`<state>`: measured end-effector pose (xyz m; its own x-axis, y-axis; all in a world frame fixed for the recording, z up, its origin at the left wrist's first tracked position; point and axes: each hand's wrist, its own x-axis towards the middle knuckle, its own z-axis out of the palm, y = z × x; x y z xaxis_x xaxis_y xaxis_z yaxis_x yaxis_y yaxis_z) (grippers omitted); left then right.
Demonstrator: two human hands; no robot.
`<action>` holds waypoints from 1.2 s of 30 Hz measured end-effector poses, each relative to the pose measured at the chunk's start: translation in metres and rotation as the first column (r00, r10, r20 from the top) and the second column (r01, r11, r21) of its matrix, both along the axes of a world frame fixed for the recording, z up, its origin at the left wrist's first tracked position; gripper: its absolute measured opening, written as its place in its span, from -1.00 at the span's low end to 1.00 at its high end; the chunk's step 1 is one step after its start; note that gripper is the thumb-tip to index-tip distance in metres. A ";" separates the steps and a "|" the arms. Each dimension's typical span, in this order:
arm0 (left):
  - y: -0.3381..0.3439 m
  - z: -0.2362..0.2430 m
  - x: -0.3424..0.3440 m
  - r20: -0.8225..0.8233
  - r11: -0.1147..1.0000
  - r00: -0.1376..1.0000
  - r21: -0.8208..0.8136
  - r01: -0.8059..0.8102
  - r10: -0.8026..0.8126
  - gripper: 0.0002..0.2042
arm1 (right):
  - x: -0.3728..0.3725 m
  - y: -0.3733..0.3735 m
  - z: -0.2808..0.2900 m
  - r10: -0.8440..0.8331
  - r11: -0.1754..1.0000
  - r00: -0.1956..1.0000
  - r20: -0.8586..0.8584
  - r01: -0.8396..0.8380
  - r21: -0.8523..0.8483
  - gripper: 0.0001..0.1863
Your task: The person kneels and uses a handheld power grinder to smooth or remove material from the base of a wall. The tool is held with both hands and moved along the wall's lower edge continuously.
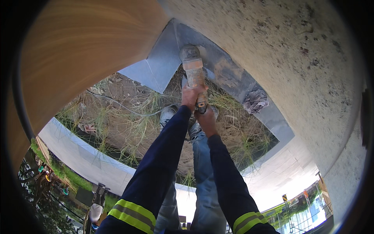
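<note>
A dust-covered angle grinder [193,72] is gripped in both my hands and points away from me. My left hand [189,96] is closed round the middle of its body. Farther back, my right hand [207,119] wraps the rear end of the grip. The grinder's round head [189,51] lies over the grey slab edging [196,37] at the foot of the wall, near the corner. Whether its disc touches the slab I cannot tell. My shoes and jeans show just below the tool.
A tan curved wall [93,43] rises at left, a rough stained wall [288,43] at right. Dry grass [132,117] and soil lie between the slabs. Crumpled paper-like material [255,101] rests on the right edging. A thin cable [124,108] crosses the soil. Other people stand far off, lower left.
</note>
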<state>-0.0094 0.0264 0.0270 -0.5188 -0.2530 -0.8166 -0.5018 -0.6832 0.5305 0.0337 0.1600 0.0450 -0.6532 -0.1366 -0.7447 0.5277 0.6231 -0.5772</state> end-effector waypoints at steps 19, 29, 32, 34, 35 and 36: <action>0.016 0.004 -0.008 0.081 0.953 0.993 -0.285 0.105 -0.086 -0.40 | 0.000 -0.002 -0.005 -0.047 0.997 0.997 -0.059 0.051 0.064 -0.68; 0.016 0.006 -0.008 0.162 0.900 0.985 -0.419 0.124 -0.060 -0.33 | -0.007 -0.005 -0.005 0.026 0.987 1.000 -0.013 -0.023 0.157 -0.59; 0.021 0.010 0.002 0.200 0.904 0.977 -0.401 0.147 -0.070 -0.31 | 0.002 -0.004 0.004 0.013 0.990 1.000 -0.010 -0.011 0.141 -0.57; 0.021 0.009 -0.002 0.210 0.899 0.970 -0.391 0.196 -0.120 -0.32 | 0.003 -0.002 0.006 -0.024 0.992 1.000 -0.008 0.025 0.123 -0.56; 0.020 0.007 -0.004 0.216 0.896 0.965 -0.386 0.221 -0.145 -0.32 | 0.002 -0.002 0.004 -0.013 0.989 1.000 -0.024 0.016 0.146 -0.56; 0.021 0.006 -0.009 0.196 0.894 0.969 -0.391 0.220 -0.152 -0.32 | -0.003 -0.002 0.001 -0.001 0.985 0.999 -0.041 0.008 0.173 -0.55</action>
